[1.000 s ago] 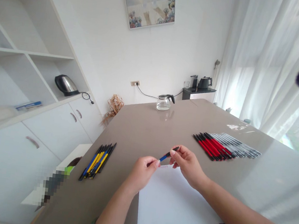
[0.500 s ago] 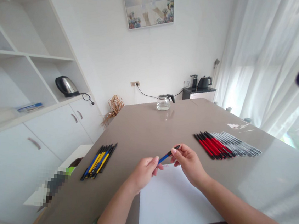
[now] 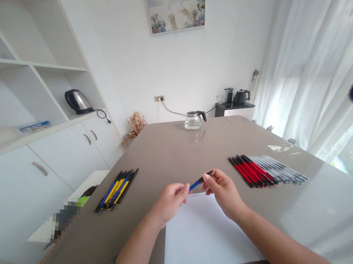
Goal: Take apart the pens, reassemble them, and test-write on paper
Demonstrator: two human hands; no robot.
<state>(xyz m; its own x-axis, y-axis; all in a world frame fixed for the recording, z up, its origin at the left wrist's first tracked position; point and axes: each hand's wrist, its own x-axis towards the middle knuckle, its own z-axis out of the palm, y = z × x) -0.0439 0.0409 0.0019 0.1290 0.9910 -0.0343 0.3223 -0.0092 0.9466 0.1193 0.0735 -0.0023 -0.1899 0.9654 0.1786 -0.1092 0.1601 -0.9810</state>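
Between my two hands, over the top edge of a white sheet of paper (image 3: 206,236), is a blue pen (image 3: 195,184) with a black end. My left hand (image 3: 174,199) pinches its lower end, which the fingers hide. The black upper end is closed between thumb and fingers of my right hand (image 3: 222,191). Small reddish marks show along the paper's top edge. Left of my hands lies a pile of blue, yellow and black pens (image 3: 116,191). To the right, red pens (image 3: 251,171) lie side by side, with clear pens (image 3: 279,170) next to them.
A glass pot (image 3: 193,120) with a black handle stands at the table's far end. White shelves and cabinets (image 3: 67,154) line the left side, with a steel kettle (image 3: 78,101) on a shelf. Sheer curtains (image 3: 308,78) hang at the right.
My left hand has shifted slightly up and right along the pen, so less of the blue barrel shows. My right hand stays almost still.
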